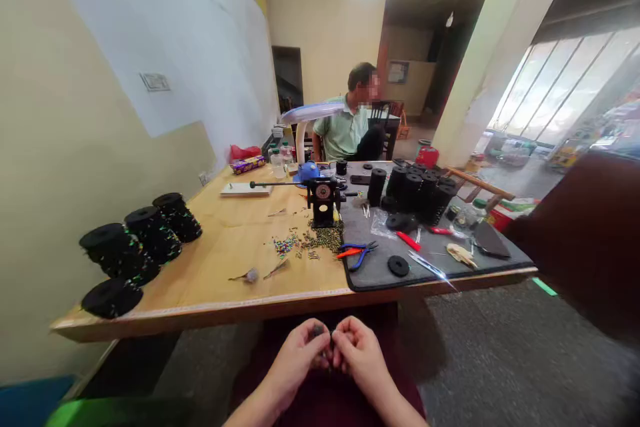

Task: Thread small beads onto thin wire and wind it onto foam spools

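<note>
My left hand (301, 353) and my right hand (356, 351) meet over my lap, below the front edge of the wooden table (225, 260). Both have their fingers curled and pinched together on a small dark object (319, 331) between them, too small to name. On the table above lie a heap of small beads (310, 240), a small black hand-crank machine (323, 201) and blue-handled pliers (361, 252).
Black spools (135, 240) stand at the table's left end, more black spools (415, 190) on a grey mat (400, 280). Red cutters (409, 240), tweezers (427, 265) and a lamp (310, 117) are there. Another person (353, 123) sits at the far end. A dark chair (590, 240) stands right.
</note>
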A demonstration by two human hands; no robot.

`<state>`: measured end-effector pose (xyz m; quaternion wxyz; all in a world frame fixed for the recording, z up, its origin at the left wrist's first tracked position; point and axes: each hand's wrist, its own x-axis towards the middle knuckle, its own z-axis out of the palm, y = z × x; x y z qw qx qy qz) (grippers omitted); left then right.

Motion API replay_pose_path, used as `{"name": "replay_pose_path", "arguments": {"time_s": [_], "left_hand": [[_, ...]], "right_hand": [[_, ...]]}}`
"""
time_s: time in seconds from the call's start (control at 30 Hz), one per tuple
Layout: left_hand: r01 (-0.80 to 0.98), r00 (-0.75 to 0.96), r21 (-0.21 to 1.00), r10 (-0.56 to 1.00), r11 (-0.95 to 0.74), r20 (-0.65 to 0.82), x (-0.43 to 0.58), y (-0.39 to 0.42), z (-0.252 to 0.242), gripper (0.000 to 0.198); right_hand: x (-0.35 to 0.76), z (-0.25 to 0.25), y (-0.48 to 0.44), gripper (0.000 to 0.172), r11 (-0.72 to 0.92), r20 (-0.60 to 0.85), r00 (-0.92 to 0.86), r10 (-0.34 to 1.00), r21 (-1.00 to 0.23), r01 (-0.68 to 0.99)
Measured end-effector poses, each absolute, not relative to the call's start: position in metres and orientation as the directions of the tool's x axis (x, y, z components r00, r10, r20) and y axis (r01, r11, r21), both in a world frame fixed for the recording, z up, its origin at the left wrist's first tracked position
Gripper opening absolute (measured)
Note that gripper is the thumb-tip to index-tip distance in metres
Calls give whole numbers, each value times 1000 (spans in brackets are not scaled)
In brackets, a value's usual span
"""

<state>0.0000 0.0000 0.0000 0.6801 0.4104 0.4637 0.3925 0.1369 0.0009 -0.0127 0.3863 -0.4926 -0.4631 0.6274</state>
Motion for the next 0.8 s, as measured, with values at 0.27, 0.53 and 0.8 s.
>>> {"name": "replay_pose_path", "arguments": {"time_s": [0.27, 0.53, 0.8], "left_hand": [[-206, 215, 911, 925, 357, -314, -4, -1, -2, 27], [-290, 232, 875, 916, 387, -328, -3, -2, -1, 28], [-247, 226, 902, 926, 355, -303, -3, -4, -1, 29]], "right_hand": [[133, -6, -8, 51, -367, -348, -289, 892, -930, -11], [131, -2, -9, 49, -404, -379, -330, 864, -915, -8], [131, -2, -10, 45, -414, -394, -330, 858, -910, 11]]}}
